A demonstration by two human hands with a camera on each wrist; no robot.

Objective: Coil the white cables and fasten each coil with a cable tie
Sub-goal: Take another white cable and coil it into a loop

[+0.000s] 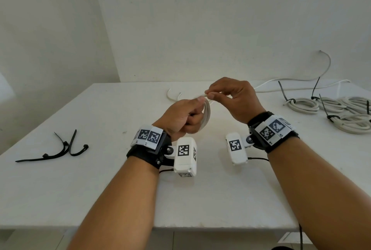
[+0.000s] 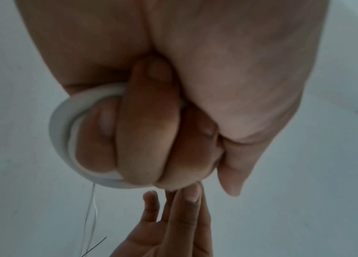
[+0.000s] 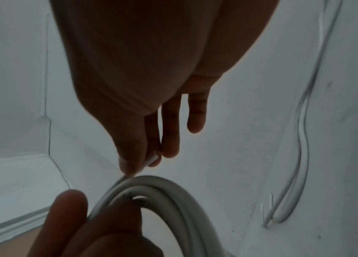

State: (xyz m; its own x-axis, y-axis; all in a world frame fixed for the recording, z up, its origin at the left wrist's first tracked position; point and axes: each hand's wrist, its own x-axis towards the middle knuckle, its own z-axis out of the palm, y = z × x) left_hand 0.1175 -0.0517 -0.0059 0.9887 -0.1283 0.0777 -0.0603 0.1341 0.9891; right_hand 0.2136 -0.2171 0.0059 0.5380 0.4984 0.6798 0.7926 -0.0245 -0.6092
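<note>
While the white cable (image 1: 207, 112) is kept as a small coil above the middle of the table (image 1: 100, 189), the winding step is judged to be nearly finished. The coil is gripped by the left hand (image 1: 181, 118), whose fingers are curled through the loops, as is shown in the left wrist view. The free end of the cable is pinched between thumb and forefinger of the right hand (image 1: 232, 97), just at 1 o'clock from the coil. The last short length is still to be laid onto the loops. After that, a tie must be taken from the loose cable ties (image 1: 60, 148), which lie at 9 o'clock, well apart; one hand must be freed for this while the coil is held tight. Finished coils (image 1: 341, 113), already tied, are seen at 3 o'clock.
</note>
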